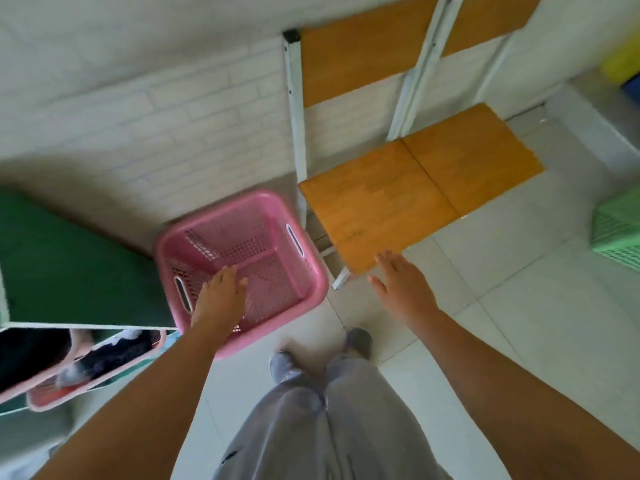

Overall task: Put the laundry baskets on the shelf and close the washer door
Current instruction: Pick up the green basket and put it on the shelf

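An empty pink laundry basket (277, 216) stands upright on the tiled floor by the brick wall. My left hand (220, 296) hovers over its near side with fingers spread, holding nothing. My right hand (403, 280) is open too, above the floor just in front of the shelf's lowest wooden board (415, 188). The shelf has a white metal frame (296, 109) and a higher board (360, 60). A green basket (620, 230) shows at the right edge. The green washer top (62, 265) lies at the left, with its glossy door (69, 355) below.
My feet in grey shoes (358, 341) and grey trousers stand on white floor tiles between the basket and the shelf. Yellow and blue objects (623, 60) sit blurred at the top right corner.
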Tool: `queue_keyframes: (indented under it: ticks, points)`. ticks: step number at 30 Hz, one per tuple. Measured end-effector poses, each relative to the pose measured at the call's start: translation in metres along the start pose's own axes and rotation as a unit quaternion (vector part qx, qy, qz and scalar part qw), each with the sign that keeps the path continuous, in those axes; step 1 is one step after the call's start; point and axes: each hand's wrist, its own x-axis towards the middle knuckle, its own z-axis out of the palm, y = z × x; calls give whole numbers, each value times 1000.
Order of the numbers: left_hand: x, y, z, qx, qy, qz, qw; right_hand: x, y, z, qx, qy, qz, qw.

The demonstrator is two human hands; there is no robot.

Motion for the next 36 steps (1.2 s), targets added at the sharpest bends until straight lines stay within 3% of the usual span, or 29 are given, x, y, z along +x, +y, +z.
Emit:
queue_keyframes:
  ticks: [3,12,25,36]
  points:
    - [-7,41,-3,34,0,77,996,-36,41,-3,25,-14,58,998]
    - [-11,205,29,68,-33,201,977,-127,166,-2,146,22,221,964]
    - [-67,463,171,116,-97,298,943,-230,375,-1,240,76,353,901]
    - [-31,650,250,155,-154,378,900,-238,528,-11,278,107,441,847]
